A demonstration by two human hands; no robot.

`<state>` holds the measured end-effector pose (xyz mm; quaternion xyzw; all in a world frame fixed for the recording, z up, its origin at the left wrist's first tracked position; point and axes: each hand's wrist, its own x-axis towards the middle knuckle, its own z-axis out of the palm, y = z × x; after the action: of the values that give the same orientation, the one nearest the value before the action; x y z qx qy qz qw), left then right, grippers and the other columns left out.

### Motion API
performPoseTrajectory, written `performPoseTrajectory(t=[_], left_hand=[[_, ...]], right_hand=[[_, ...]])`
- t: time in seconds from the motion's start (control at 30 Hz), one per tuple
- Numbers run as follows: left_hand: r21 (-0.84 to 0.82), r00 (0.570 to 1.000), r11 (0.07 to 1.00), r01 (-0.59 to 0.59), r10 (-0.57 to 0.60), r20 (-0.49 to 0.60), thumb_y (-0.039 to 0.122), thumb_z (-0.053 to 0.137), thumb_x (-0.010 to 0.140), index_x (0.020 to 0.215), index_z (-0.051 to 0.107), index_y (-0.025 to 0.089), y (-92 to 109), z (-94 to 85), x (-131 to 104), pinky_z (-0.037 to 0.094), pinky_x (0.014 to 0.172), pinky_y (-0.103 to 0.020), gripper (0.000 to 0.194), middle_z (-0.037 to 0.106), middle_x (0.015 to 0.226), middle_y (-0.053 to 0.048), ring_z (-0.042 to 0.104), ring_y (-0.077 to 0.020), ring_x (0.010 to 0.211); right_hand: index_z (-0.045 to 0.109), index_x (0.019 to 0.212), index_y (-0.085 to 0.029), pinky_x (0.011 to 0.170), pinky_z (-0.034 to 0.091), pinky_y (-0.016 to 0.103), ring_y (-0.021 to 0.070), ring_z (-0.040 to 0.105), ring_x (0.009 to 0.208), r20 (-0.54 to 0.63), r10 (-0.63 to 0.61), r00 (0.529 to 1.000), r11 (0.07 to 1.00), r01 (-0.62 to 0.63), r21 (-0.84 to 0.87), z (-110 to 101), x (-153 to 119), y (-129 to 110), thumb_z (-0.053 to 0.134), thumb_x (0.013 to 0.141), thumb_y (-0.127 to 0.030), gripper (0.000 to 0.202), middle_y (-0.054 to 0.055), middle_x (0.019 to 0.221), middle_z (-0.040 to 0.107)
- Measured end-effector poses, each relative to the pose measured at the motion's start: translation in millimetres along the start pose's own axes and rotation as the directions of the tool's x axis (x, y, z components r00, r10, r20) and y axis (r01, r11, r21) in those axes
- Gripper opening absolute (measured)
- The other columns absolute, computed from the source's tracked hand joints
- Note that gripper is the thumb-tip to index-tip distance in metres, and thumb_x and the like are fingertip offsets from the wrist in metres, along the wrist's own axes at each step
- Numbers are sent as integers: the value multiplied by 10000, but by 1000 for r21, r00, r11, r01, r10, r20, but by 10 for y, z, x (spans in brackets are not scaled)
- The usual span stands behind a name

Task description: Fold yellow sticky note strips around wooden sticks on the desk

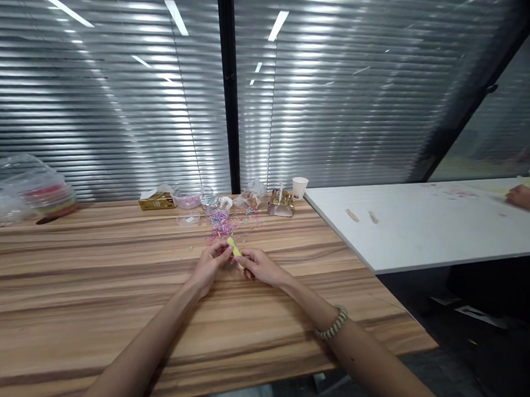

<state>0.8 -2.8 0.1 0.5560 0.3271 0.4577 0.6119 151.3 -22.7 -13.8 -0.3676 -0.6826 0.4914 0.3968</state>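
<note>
A short yellow stick (234, 247), whose exact kind I cannot make out, is held at a slant just above the wooden table. My right hand (260, 267), closed, grips its lower end between thumb and fingers. At the upper end, the fingers of my left hand (211, 263) pinch the stick from the side. Anything small between those left fingertips is too fine to tell. Just beyond my hands lies a loose pile of small pink, purple and blue pieces (222, 224), some scattered to the right. A clear round lid (188, 218) lies to the left of the pile.
Along the back stand a gold tissue box (157, 200), a clear tub (188, 200), crumpled plastic bags (252, 194), a gold packet (281, 203) and a paper cup (300, 188). Clear containers (42, 186) sit far left. Another person's hand (523, 197) is over the white table (427, 237).
</note>
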Motion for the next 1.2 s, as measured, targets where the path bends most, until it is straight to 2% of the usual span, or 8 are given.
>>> performPoseTrajectory(t=[0.33, 0.73, 0.87, 0.93, 1.0, 1.03, 1.1, 1.2], left_hand=[[-186, 997, 980, 67, -58, 51, 302, 718, 620, 772, 617, 132, -28, -7, 24, 396, 549, -196, 250, 604, 710, -31, 512, -95, 589], [-338, 989, 940, 43, -87, -116, 216, 703, 642, 710, 531, 131, 18, -33, 59, 426, 542, -182, 204, 534, 630, 13, 510, -83, 569], [-389, 975, 920, 38, -119, -186, 191, 670, 678, 711, 501, 128, 5, -106, 83, 338, 419, -139, 183, 477, 608, 37, 407, -33, 457], [-376, 972, 925, 52, -133, -194, 205, 660, 686, 727, 496, 125, -7, -116, 75, 258, 360, -125, 188, 475, 631, 41, 334, -8, 406], [-343, 971, 937, 68, -141, -192, 236, 655, 688, 740, 490, 128, -18, -107, 60, 196, 333, -122, 204, 466, 635, 51, 273, 7, 371], [-327, 971, 942, 77, -145, -188, 254, 653, 688, 743, 483, 133, -22, -99, 53, 174, 327, -121, 216, 457, 627, 58, 250, 12, 359], [-309, 972, 947, 85, -147, -186, 292, 652, 687, 747, 466, 147, -29, -82, 45, 152, 325, -119, 243, 435, 602, 74, 223, 15, 343], [-300, 971, 950, 85, -146, -189, 340, 653, 683, 763, 442, 167, -47, -75, 48, 150, 329, -115, 284, 409, 574, 89, 215, 13, 335]], right_hand=[[455, 673, -162, 403, 325, 171, 58, 400, 414, 74, 34, 997, 998, -38, 46, 28, -3, -66, 411, 824, -517, 388, -52, 515, 431], [506, 649, -143, 413, 373, 167, 63, 460, 431, 128, 93, 987, 996, -93, -7, -44, -41, -149, 512, 793, -393, 289, -37, 516, 484], [583, 751, -126, 521, 434, 205, 85, 510, 522, -215, 37, 976, 999, -31, 29, -484, 13, -191, 521, 779, -381, 263, -8, 588, 534], [594, 869, -123, 577, 454, 234, 111, 543, 601, -413, 8, 911, 998, -32, -53, -853, 32, -172, 485, 804, -357, 266, 23, 676, 574], [596, 935, -125, 645, 458, 263, 145, 569, 712, -556, -22, 831, 934, -180, -307, -1284, -9, -109, 419, 839, -296, 265, 62, 787, 609], [604, 946, -130, 697, 447, 267, 156, 566, 779, -606, -73, 792, 822, -296, -486, -1505, -63, -61, 411, 844, -267, 258, 76, 849, 614], [606, 997, -152, 809, 399, 276, 184, 525, 933, -669, -167, 724, 404, -569, -716, -1923, -235, 60, 404, 853, -234, 262, 98, 974, 595], [589, 1061, -119, 855, 350, 350, 269, 416, 1090, -742, -170, 649, 254, -698, -669, -2416, -574, 274, 426, 834, -165, 283, 174, 1087, 533]])
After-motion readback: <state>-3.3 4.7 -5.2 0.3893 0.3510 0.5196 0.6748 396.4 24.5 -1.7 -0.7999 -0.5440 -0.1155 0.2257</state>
